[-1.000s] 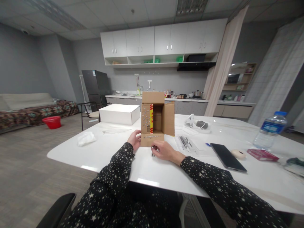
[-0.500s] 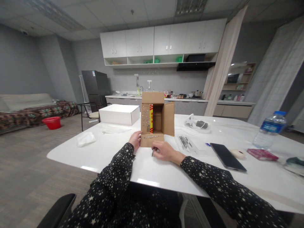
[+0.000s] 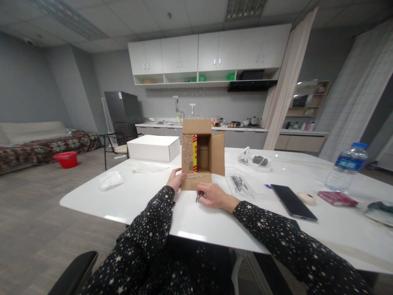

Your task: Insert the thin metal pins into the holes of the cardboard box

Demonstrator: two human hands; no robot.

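An open cardboard box point(image 3: 217, 153) stands on the table, its opening toward me and its flaps spread. Small round grey studs dot its left flap point(image 3: 186, 155) and run in a row along the lower flap point(image 3: 196, 184); a yellow and red tape strip edges the left flap. My left hand point(image 3: 175, 180) grips the lower left corner of the box, thumb toward the flap. Just in front of the lower flap, my right hand point(image 3: 211, 195) is closed on a small metal tool like tweezers point(image 3: 197, 198), with two thin prongs pointing down. Its upper part is hidden by my fingers.
A white box point(image 3: 153, 148) and crumpled tissue point(image 3: 111, 180) lie to the left. Rightward are a clear plastic bag point(image 3: 242, 187), a white device point(image 3: 258, 159), a black phone point(image 3: 293, 202), a pink packet point(image 3: 337, 198) and a water bottle point(image 3: 346, 168).
My left thumb has come further over the edge of the box flap. The tool in my right hand has turned slightly, now showing two prongs. The box stays in place.
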